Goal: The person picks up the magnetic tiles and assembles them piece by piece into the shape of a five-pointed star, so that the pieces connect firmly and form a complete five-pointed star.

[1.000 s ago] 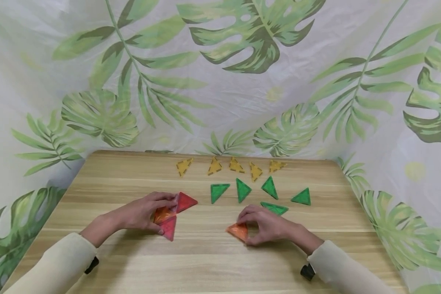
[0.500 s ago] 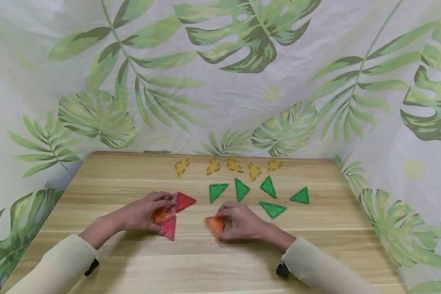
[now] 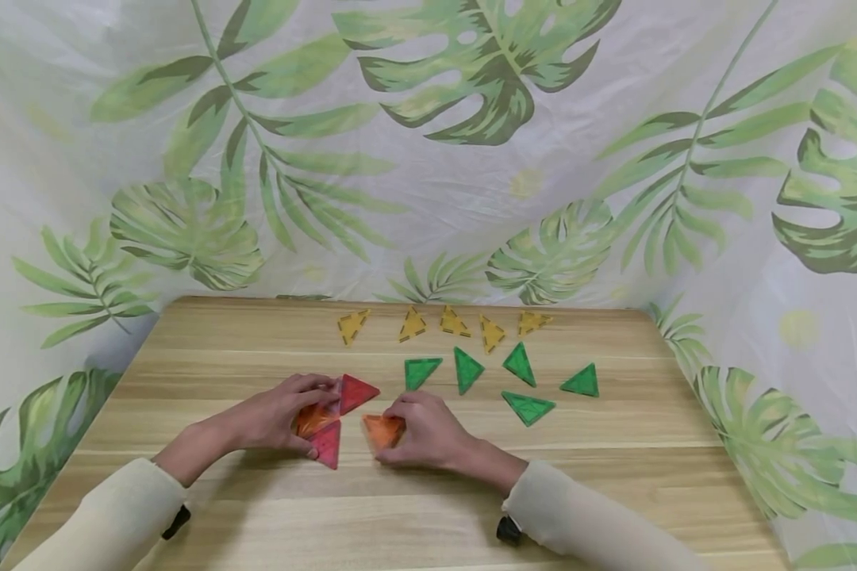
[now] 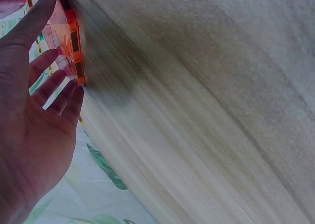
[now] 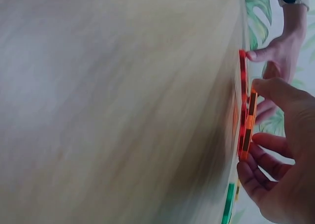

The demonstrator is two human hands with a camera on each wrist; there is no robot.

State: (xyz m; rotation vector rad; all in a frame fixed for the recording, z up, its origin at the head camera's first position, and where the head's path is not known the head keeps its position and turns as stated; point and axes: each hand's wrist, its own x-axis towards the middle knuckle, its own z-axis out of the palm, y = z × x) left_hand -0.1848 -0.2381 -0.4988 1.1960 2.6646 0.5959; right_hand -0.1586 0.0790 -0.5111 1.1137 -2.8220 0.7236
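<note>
In the head view the left hand (image 3: 274,415) spans a group of triangular tiles, its fingers at the upper red tile (image 3: 357,392) and its thumb on the lower red tile (image 3: 327,444). An orange tile (image 3: 314,417) shows between them, partly covered by the hand. Just right of this group, the right hand (image 3: 432,434) pinches another orange tile (image 3: 382,430) between thumb and fingers, a small gap apart in the head view. The right wrist view shows that orange tile (image 5: 250,123) upright on edge in that camera's tilted view, at the fingertips.
Several green triangles (image 3: 469,369) lie scattered beyond and right of the right hand. Farther back, several yellow triangles (image 3: 412,323) form a loose row near the wooden table's (image 3: 221,325) back edge. A leaf-patterned cloth (image 3: 428,182) hangs behind.
The right hand has carried its orange tile leftward, close to the red tiles, uncovering the lowest green triangle. The left hand has stayed at its group of tiles.
</note>
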